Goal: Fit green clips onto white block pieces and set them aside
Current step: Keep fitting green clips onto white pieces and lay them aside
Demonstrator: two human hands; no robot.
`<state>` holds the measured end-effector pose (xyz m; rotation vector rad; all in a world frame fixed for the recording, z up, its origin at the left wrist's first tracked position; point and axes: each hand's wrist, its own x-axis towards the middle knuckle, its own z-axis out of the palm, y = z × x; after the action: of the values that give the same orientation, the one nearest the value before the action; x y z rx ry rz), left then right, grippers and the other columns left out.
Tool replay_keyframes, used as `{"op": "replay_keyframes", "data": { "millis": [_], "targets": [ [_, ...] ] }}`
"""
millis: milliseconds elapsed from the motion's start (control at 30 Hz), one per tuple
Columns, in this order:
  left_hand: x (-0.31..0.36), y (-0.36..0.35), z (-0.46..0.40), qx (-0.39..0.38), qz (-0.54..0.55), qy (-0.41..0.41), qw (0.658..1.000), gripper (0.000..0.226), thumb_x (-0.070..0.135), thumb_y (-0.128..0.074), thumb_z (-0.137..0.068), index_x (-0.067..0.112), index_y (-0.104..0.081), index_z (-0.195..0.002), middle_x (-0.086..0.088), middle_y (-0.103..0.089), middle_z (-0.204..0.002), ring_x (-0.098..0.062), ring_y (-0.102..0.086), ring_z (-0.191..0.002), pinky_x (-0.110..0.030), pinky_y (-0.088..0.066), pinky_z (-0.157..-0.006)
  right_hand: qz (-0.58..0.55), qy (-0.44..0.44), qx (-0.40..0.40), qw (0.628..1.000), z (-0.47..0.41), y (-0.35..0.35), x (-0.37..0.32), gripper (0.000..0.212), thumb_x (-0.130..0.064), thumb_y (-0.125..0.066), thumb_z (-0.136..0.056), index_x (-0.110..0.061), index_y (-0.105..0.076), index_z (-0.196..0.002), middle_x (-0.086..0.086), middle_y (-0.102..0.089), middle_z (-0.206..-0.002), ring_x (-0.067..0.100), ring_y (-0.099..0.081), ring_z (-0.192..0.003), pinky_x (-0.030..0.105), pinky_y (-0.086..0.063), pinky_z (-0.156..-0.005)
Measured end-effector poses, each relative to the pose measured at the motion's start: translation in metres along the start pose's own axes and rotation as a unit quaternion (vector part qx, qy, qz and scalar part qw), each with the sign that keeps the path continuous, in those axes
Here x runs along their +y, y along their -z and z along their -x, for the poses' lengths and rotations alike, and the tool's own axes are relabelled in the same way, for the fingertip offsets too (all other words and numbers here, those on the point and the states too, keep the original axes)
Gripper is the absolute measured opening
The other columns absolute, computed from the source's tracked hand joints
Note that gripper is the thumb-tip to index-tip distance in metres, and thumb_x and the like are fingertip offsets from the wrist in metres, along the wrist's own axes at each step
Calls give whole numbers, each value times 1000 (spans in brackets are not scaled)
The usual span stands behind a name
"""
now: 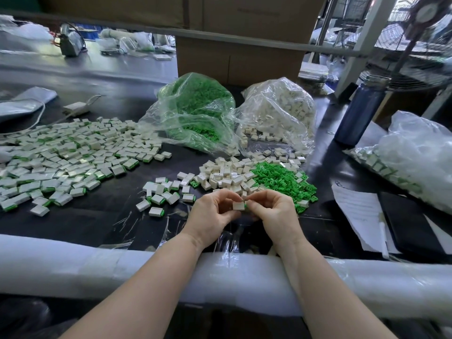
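My left hand (212, 211) pinches a white block (238, 206) just above the table's near edge. My right hand (274, 211) meets it from the right, its fingertips pinching a green clip (246, 205) at the block's right side. Behind the hands lie a loose pile of white blocks (227, 173) and a pile of green clips (281, 179). A small group of fitted blocks (163, 192) lies left of the hands. A wide spread of fitted blocks (63, 157) covers the left of the table.
An open bag of green clips (195, 113) and a bag of white blocks (281, 111) stand at the back, before a cardboard box (239, 62). A blue bottle (359, 111), a full bag (411, 157) and papers (359, 211) are on the right. A padded rail (97, 270) lines the near edge.
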<state>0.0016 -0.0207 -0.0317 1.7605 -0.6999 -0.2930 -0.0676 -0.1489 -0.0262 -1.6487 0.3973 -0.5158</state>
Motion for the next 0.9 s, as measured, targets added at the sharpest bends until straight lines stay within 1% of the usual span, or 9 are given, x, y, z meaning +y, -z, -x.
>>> {"op": "replay_keyframes", "data": {
  "millis": [67, 133, 233, 400, 467, 567, 633, 733, 900],
  "targets": [
    [0, 1, -1, 7, -1, 0, 1000, 16, 9, -70, -80, 24, -66, -85, -4, -70, -85, -16, -66, -83, -31, -54, -83, -7, 0, -7, 1000, 1, 1, -1, 17, 4, -65, -81, -11, -67, -72, 4, -65, -61, 8, -59, -53, 19, -50, -52],
    [-1, 1, -2, 5, 6, 5, 1000, 5, 14, -64, -86, 18, -67, -87, -3, -69, -82, -15, -65, -80, -33, -53, -84, -11, 1, -16, 1000, 1, 1, -2, 15, 1, -66, -82, -12, -68, -74, 4, -66, -63, 7, -59, -54, 18, -52, -55],
    [-2, 1, -3, 3, 0, 20, 1000, 11, 16, -57, -91, 16, -66, -85, 1, -68, -75, -13, -63, -75, -34, -53, -83, -3, 4, -32, 999, 2, 1, -3, 14, 2, -64, -83, -8, -65, -73, 5, -64, -61, 4, -57, -50, 16, -50, -52],
    [-2, 1, -3, -11, -37, 29, 999, 18, 21, -56, -92, 29, -63, -77, 8, -65, -70, -9, -60, -69, -34, -51, -80, 30, -9, -39, 999, 2, -2, -2, 19, 0, -62, -85, -9, -62, -69, 1, -59, -55, 0, -51, -44, 14, -44, -46],
    [-2, 1, -3, -15, -57, 32, 998, 19, 22, -56, -92, 30, -63, -75, 9, -64, -69, -9, -59, -69, -34, -50, -80, 51, -14, -44, 998, 1, -2, -1, 20, -2, -62, -85, -11, -62, -67, 1, -58, -55, 1, -48, -43, 15, -42, -46],
    [-2, 2, -2, -20, -96, 31, 995, 17, 23, -57, -91, 29, -63, -77, 8, -64, -72, -10, -58, -72, -33, -49, -81, 96, -12, -47, 994, 0, -1, 2, 21, -5, -64, -84, -14, -62, -65, -3, -56, -52, 1, -46, -43, 16, -40, -47],
    [-1, 2, -2, -27, -119, 27, 992, 14, 24, -58, -91, 26, -64, -80, 6, -65, -76, -13, -59, -77, -33, -48, -82, 115, -12, -48, 992, -1, -1, 3, 24, -6, -64, -84, -16, -61, -63, -10, -53, -45, -1, -45, -41, 14, -38, -46],
    [0, 3, -2, -33, -144, 22, 989, 12, 25, -58, -91, 21, -67, -84, 3, -66, -78, -17, -60, -80, -34, -47, -82, 123, -17, -52, 991, -2, -1, 4, 27, -4, -64, -84, -17, -59, -61, -12, -51, -39, -2, -44, -38, 12, -36, -44],
    [1, 4, -2, -46, -161, 15, 986, 14, 25, -57, -91, 19, -68, -85, 7, -62, -74, -13, -56, -76, -33, -47, -80, 128, -18, -69, 989, -1, 0, 3, 27, -5, -64, -84, -17, -59, -61, -9, -54, -46, -1, -46, -42, 15, -38, -48]
  ]
}}
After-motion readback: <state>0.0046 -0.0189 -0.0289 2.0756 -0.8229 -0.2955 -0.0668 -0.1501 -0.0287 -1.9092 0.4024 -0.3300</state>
